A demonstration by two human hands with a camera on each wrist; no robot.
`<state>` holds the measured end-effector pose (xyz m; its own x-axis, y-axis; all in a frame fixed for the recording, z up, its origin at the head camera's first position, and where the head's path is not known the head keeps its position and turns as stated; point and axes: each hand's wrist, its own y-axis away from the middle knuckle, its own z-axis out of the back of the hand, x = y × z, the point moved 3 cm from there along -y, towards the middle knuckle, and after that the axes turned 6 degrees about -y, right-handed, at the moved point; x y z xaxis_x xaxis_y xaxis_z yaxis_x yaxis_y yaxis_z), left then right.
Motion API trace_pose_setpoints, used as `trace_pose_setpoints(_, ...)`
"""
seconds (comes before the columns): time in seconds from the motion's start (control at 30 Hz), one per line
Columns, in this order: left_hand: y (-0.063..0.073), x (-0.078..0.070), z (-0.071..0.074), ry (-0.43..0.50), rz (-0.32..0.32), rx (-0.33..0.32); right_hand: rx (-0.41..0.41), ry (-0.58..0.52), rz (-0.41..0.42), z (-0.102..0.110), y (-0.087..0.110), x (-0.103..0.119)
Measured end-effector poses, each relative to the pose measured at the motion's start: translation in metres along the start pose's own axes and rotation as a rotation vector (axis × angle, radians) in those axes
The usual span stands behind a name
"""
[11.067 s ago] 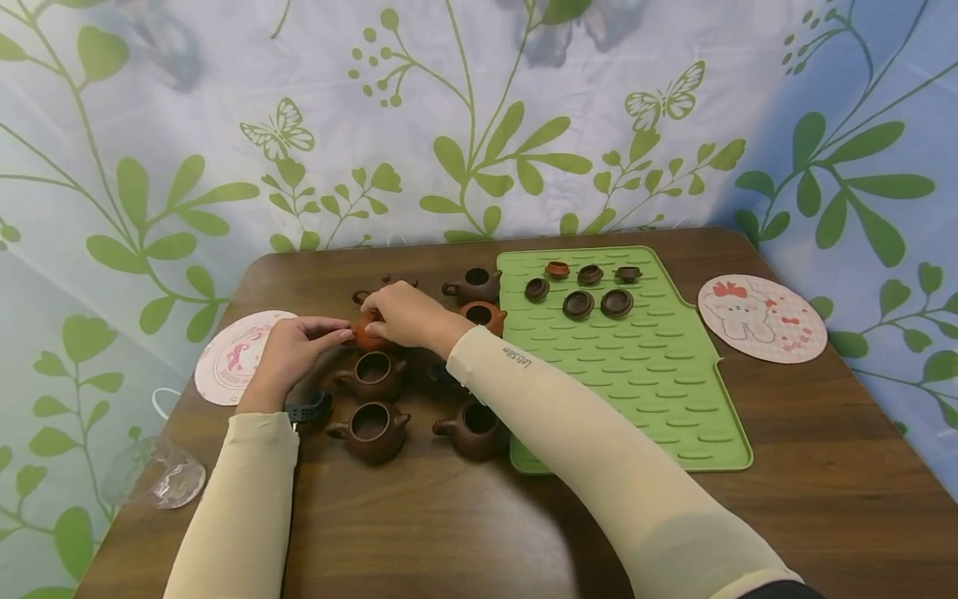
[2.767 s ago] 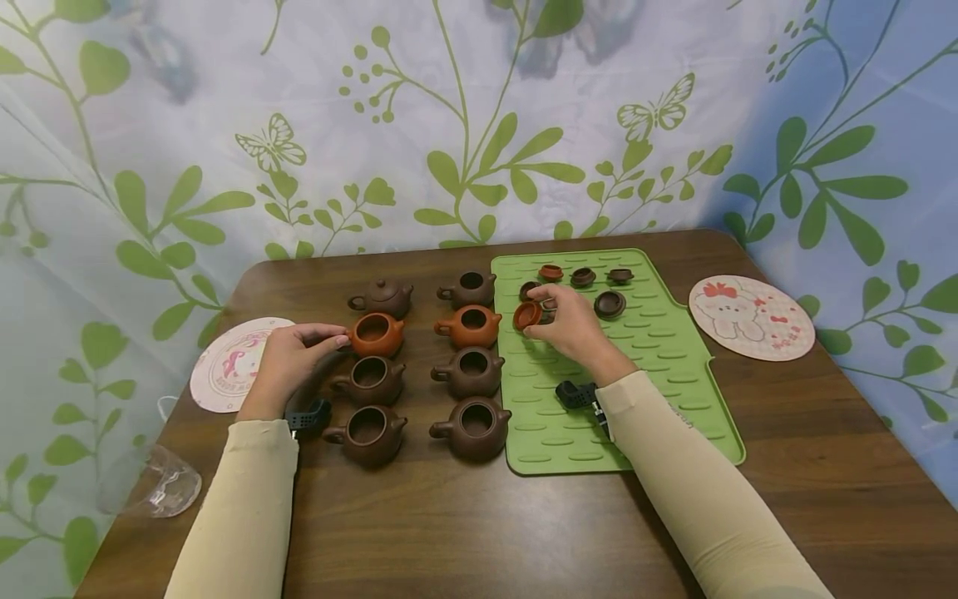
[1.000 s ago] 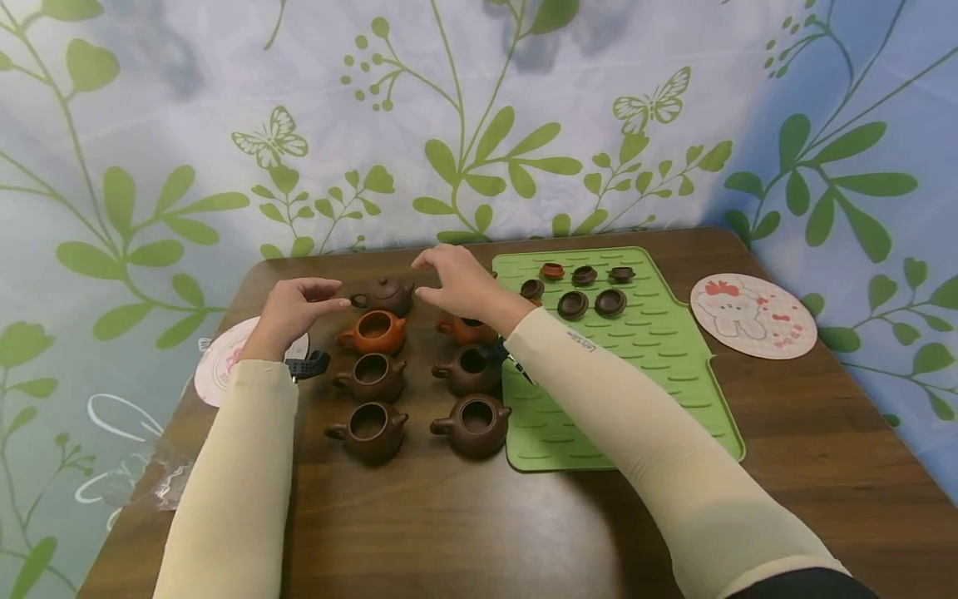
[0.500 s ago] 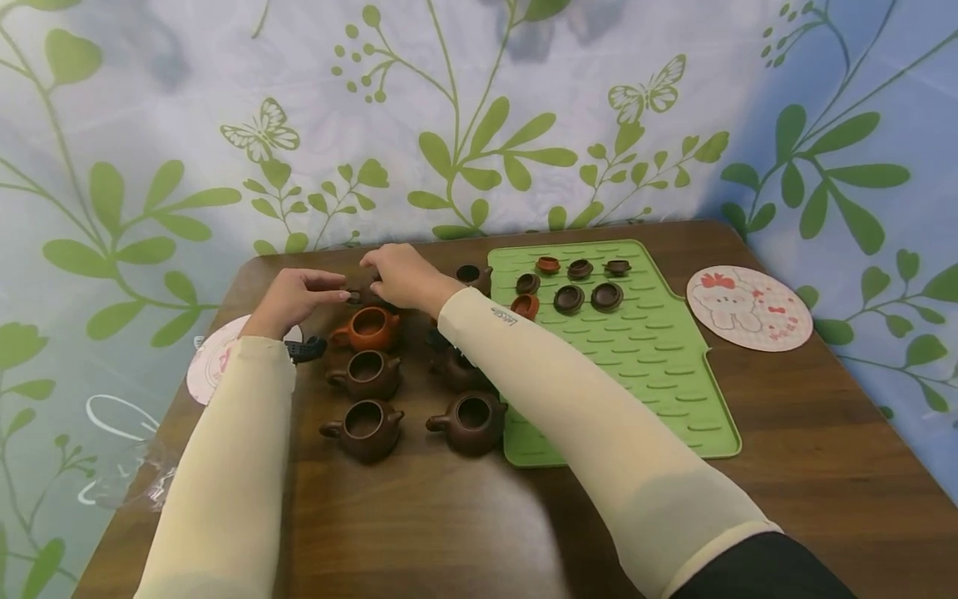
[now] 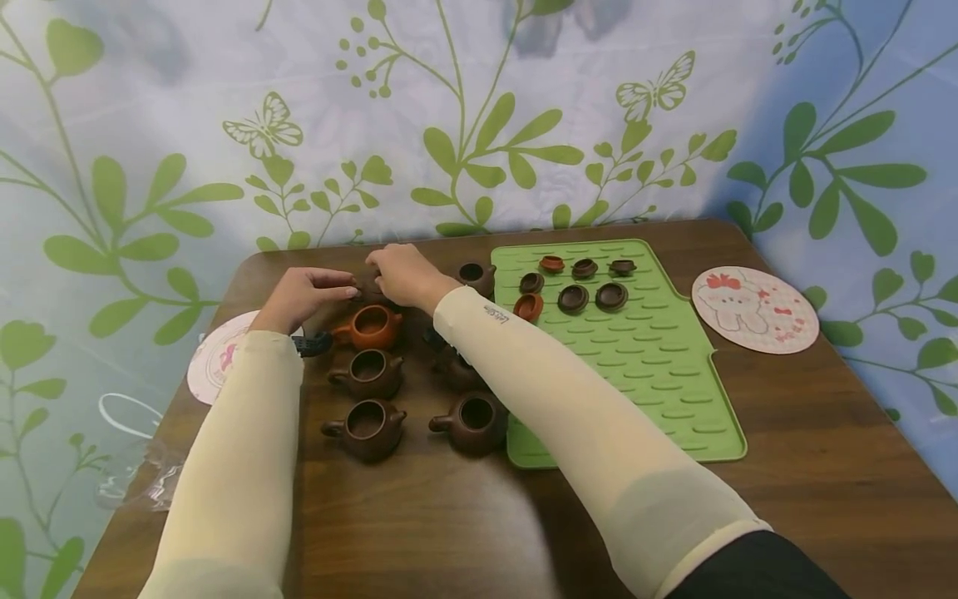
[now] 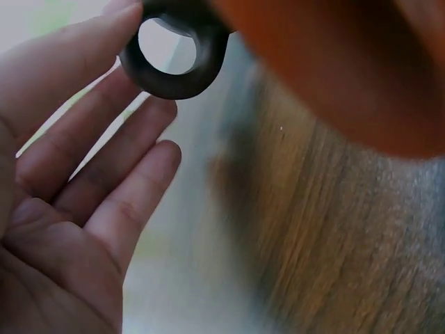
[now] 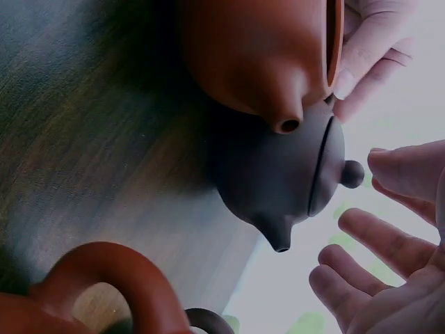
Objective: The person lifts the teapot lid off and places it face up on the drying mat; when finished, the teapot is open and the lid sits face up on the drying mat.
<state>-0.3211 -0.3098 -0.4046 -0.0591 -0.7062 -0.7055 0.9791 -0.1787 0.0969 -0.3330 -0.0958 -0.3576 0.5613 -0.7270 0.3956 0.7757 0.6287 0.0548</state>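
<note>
A dark brown teapot (image 7: 278, 163) with its lid and round knob (image 7: 352, 174) in place stands at the back left, mostly covered by the hands in the head view. My left hand (image 5: 295, 295) pinches its ring handle (image 6: 174, 85) between thumb and forefinger, the other fingers extended. Around the knob, close by, hover the spread fingers of my right hand (image 5: 407, 274), holding nothing. Just in front sits a lidless orange teapot (image 5: 386, 339). Its orange lid (image 5: 528, 307) lies on the green mat (image 5: 644, 391).
Lidless brown teapots (image 5: 370, 428) fill two columns nearer me, partly under my right sleeve. Several brown lids (image 5: 573, 299) and a second orange lid (image 5: 551, 264) lie on the mat. Round coasters (image 5: 756, 309) flank it at both sides. A clear plastic container (image 5: 160, 482) is at the left edge.
Earlier my right hand put the front orange teapot's lid on the mat. Since then both hands have moved to the dark lidded teapot at the back; my left hand has taken its handle.
</note>
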Motion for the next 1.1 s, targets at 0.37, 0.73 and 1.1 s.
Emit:
trace_pose_setpoints(0.37,-0.005,0.005,-0.005,-0.030,-0.028,-0.061,-0.035,-0.003,-0.014,-0.002,0.001,-0.001)
trace_pose_setpoints(0.73,-0.006,0.005,-0.006,-0.038,-0.042,-0.070,-0.034,-0.074,-0.030,0.000,-0.005,-0.007)
trace_pose_setpoints(1.1,-0.008,0.005,-0.007,-0.007,-0.034,-0.089,-0.049,-0.063,-0.039,-0.001,-0.012,-0.008)
